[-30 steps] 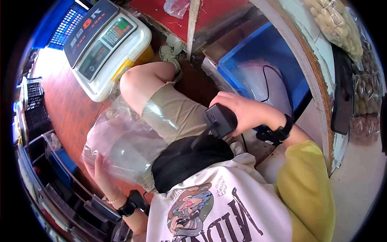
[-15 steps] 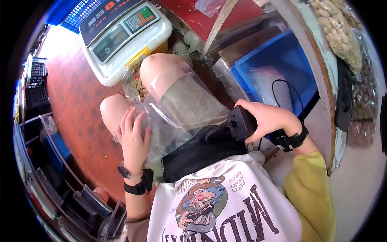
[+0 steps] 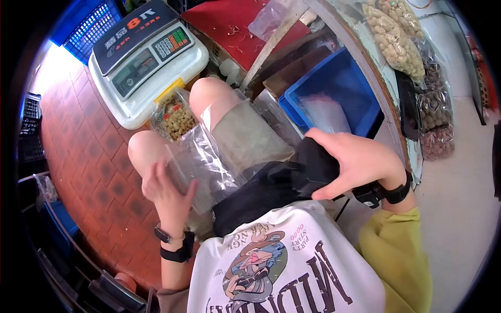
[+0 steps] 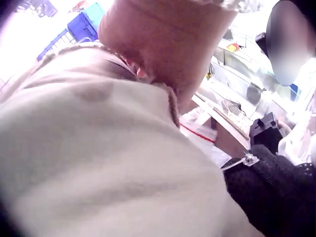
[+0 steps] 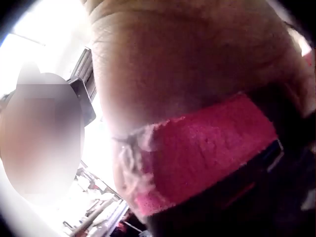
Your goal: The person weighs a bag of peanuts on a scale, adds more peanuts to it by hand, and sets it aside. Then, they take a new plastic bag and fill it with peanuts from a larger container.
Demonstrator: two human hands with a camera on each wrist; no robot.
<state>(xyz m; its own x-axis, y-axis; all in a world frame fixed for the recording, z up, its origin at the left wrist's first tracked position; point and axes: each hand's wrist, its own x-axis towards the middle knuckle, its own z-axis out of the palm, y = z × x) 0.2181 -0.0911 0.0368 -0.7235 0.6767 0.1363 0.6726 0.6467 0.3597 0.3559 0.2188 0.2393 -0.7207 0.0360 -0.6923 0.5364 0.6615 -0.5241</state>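
Observation:
In the head view, the right hand (image 3: 368, 159) grips a black box-shaped device (image 3: 317, 166) at the waist, beside a black mesh pouch (image 3: 255, 195). The left hand (image 3: 169, 195), slightly blurred, rests on or just over clear plastic bags (image 3: 206, 164) spread across the lap, its fingers loosely bent and thumb apart. Whether it pinches any plastic cannot be made out. A clear bag of peanuts (image 3: 178, 120) is between the knees. Bare skin and beige cloth (image 4: 108, 158) fill most of the left wrist view; the right wrist view shows mostly skin and a pink-red patch (image 5: 212, 148).
A scale (image 3: 151, 62) stands beyond the knees. A blue bin (image 3: 344, 94) with clear plastic bags inside is at the right, next to a worn wooden edge (image 3: 373, 78). Packed nuts (image 3: 396, 44) and a black phone-like object (image 3: 408, 104) lie farther right.
The left hand has moved right, from the far-left bag onto the lap. The clear plastic now lies lower and flatter, and the peanuts show plainly. The right hand still holds the black device.

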